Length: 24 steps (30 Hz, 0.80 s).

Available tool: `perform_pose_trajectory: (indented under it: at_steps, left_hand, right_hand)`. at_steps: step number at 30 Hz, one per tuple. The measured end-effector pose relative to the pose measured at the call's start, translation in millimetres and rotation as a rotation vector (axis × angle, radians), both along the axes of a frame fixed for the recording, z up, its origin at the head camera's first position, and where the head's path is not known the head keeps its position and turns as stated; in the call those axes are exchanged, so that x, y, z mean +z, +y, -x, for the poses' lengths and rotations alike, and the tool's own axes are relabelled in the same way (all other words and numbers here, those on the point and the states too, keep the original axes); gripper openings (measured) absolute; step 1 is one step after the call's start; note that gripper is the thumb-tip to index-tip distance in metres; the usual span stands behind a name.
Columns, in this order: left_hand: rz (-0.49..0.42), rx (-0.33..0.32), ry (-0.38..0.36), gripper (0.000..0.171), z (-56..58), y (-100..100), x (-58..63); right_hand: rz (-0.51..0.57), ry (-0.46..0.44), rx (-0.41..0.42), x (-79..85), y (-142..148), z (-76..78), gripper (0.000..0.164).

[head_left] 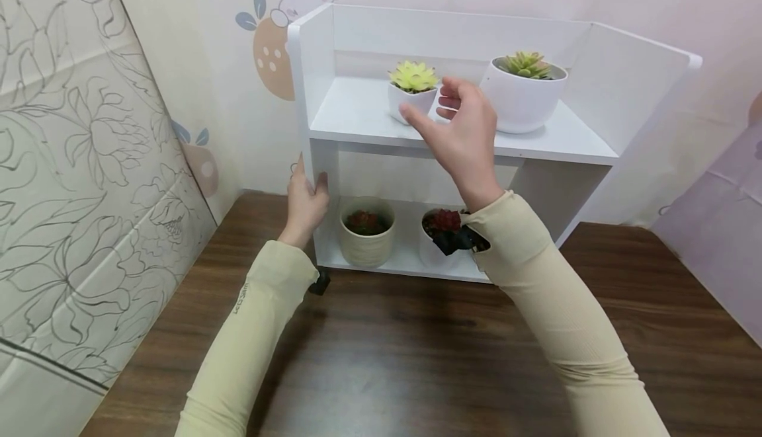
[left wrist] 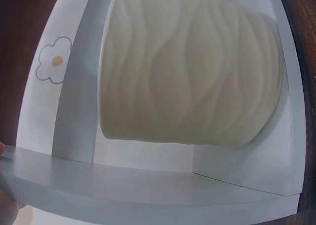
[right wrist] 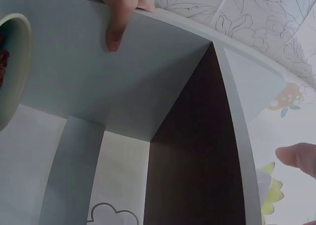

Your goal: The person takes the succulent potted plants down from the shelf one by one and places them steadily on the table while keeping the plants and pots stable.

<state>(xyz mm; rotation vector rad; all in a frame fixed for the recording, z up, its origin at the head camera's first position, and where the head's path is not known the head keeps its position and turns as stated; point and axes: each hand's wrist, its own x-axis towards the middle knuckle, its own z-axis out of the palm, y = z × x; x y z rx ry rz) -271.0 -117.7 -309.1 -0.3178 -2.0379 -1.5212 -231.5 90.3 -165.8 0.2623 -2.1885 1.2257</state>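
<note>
A white two-tier shelf [head_left: 464, 148] stands on a brown table. My left hand [head_left: 305, 202] grips its left side panel, thumb on the inner face and fingers round the outside; the right wrist view also shows that thumb [right wrist: 117, 30]. On the upper tier, my right hand [head_left: 467, 126] is at a small white pot [head_left: 400, 100] with a yellow-green succulent [head_left: 413, 76]. Its thumb and fingers are spread in a loose curve, the thumb [right wrist: 298, 157] apart from the pot in the right wrist view. A larger white pot [head_left: 524, 103] with a green succulent sits to the right.
On the lower tier stand a cream, wavy-textured pot [left wrist: 187, 72] with a reddish plant and a white pot [head_left: 431, 252] with a dark red succulent [head_left: 446, 219], partly hidden by the right wrist's black camera. The brown table [head_left: 381, 357] extends in front; patterned walls [head_left: 89, 126] stand behind and left.
</note>
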Motion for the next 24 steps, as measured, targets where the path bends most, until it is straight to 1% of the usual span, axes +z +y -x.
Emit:
perform_pose_trajectory:
  at_steps: [7, 11, 18, 24]
  left_hand:
    - [-0.01, -0.013, 0.017, 0.045, 2.4, 2, 0.0]
    - [-0.017, -0.005, 0.019, 0.045, 2.6, 3, 0.0]
    - [-0.025, -0.011, 0.019, 0.045, 2.6, 3, 0.4]
    - [-0.017, -0.007, 0.012, 0.045, 1.6, 3, 0.8]
  right_hand:
    - [-0.039, -0.119, -0.03, 7.7, -3, 10.1, 0.066]
    - [-0.071, -0.154, -0.055, 10.7, -4, 13.4, 0.063]
    - [-0.103, -0.146, -0.075, 10.8, -4, 17.8, 0.054]
    - [-0.112, -0.143, -0.085, 10.4, -5, 19.9, 0.052]
